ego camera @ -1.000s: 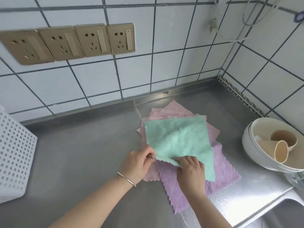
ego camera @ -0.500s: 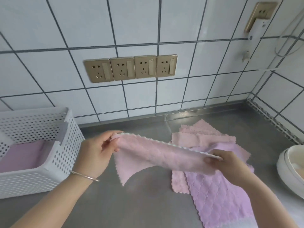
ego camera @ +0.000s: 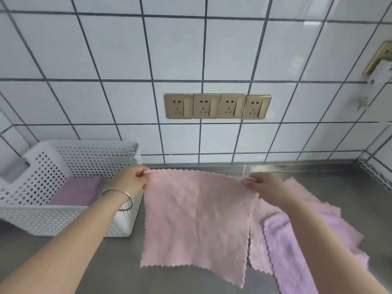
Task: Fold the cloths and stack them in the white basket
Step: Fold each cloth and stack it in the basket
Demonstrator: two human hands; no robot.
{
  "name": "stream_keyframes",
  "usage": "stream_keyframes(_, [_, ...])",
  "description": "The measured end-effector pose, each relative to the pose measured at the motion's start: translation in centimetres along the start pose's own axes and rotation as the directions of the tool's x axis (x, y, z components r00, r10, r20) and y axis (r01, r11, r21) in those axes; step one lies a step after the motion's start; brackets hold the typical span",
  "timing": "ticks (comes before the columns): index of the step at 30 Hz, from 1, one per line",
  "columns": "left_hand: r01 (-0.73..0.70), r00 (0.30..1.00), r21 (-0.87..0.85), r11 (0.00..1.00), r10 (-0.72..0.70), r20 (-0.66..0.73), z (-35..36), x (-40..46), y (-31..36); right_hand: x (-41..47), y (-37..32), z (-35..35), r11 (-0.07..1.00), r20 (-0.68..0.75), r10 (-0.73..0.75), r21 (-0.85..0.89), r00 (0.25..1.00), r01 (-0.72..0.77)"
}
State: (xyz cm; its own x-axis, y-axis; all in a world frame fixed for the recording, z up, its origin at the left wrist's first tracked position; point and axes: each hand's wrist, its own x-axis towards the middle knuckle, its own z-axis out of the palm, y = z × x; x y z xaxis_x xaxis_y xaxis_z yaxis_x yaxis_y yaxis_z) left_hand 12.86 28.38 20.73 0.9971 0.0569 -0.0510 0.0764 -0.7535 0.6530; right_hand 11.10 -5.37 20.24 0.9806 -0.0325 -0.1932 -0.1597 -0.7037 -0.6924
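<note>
The left hand point(ego camera: 133, 179) pinches one top corner of the pink cloth point(ego camera: 197, 219). The right hand point(ego camera: 263, 186) pinches the other top corner. The cloth hangs flat between them like a little flag, and its bottom edge looks like it rests on the gray desk point(ego camera: 118, 270).

The white basket point(ego camera: 70, 215) sits at 9 o'clock from the cloth, just beside it. A folded purple cloth point(ego camera: 78, 190) lies inside it. More cloths point(ego camera: 297, 240) wait in a pile on the desk at 3 o'clock, partly under the right arm.

What could go wrong? The grip is only on the tips of the corners. If a finger slips, that corner will drop and the cloth will fall in a messy heap. Then the fold has to start over.

The bottom edge looks a bit crooked, lower on the right side. If the top is brought down without lining things up, the corners will not meet and the fold will be lopsided. A lopsided cloth will not stack neatly in the basket.

The right arm is close over the pile. A big swing could drag those cloths or push them off the desk.
</note>
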Motion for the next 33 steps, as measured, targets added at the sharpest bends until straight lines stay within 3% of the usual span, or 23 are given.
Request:
stream_keyframes(6, [-0.114, 0.965, -0.029, 0.993, 0.104, -0.240, -2.6, 1.6, 1.4, 0.6, -3.3, -1.2, 0.996, -0.317, -0.080, 0.014, 0.945, 0.089])
stream_keyframes(10, [-0.254, 0.921, -0.084, 0.964, 0.214, -0.327, -2.8, 0.0, 0.0, -0.8, -2.4, -0.5, 0.988, -0.350, -0.062, 0.109, 0.935, 0.106])
stream_keyframes(12, [-0.284, 0.921, -0.006, 0.959, 0.271, -0.281, -1.9, -1.2, -1.6, -1.3, -1.2, 0.4, 0.990, -0.304, -0.038, 0.114, 0.952, 0.077])
stream_keyframes(16, [-0.203, 0.975, 0.087, 0.975, 0.210, -0.078, 1.0, -3.5, -5.0, -2.0, 2.2, 3.8, 0.991, -0.129, 0.071, 0.120, 0.989, -0.056])
stream_keyframes(23, [-0.235, 0.958, 0.303, 0.923, 0.168, 0.232, 6.0, -6.7, -9.4, -3.7, 7.5, 10.4, 0.977, 0.065, 0.209, 0.034, 0.976, -0.212])
stream_keyframes(29, [-0.158, 0.960, 0.338, 0.928, 0.064, 0.274, 8.3, -8.7, -12.2, -5.1, 9.1, 12.3, 0.968, 0.202, 0.243, -0.118, 0.949, -0.222])
stream_keyframes(33, [-0.257, 0.919, 0.418, 0.871, 0.086, 0.385, 9.3, -9.6, -13.9, -6.4, 10.1, 13.0, 0.941, 0.235, 0.208, -0.314, 0.950, -0.128])
